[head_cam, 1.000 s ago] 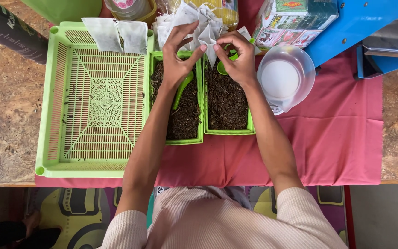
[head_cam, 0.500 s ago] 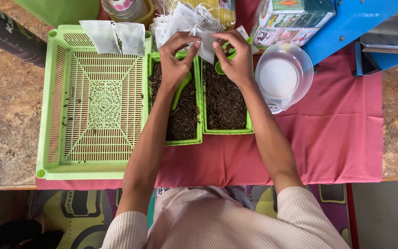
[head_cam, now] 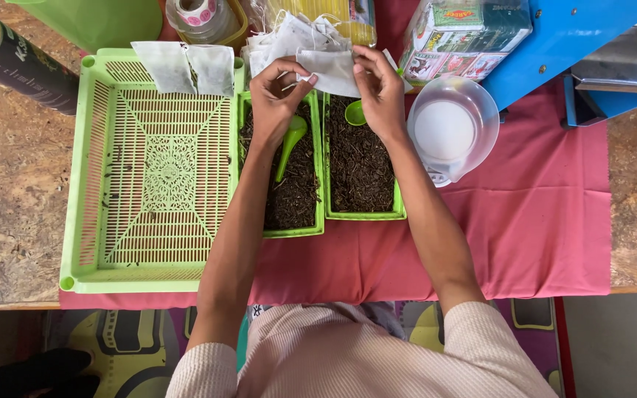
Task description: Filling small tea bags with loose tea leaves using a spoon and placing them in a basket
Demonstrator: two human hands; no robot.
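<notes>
Head view, looking down: my left hand (head_cam: 278, 92) and right hand (head_cam: 379, 90) each pinch one end of a white paper pouch (head_cam: 331, 70), fingers closed on it, holding it stretched above the far ends of two small green trays of dark loose tea (head_cam: 293, 184) (head_cam: 361, 166). Green scoops (head_cam: 290, 144) (head_cam: 355, 113) lie in both trays. More pouches (head_cam: 282, 37) are heaped just beyond.

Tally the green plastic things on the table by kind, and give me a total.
Large slatted tray: 1
Small trays of dark loose leaves: 2
Scoops, one in each small tray: 2
Green container at the top edge, cut off: 1
Total: 6
</notes>
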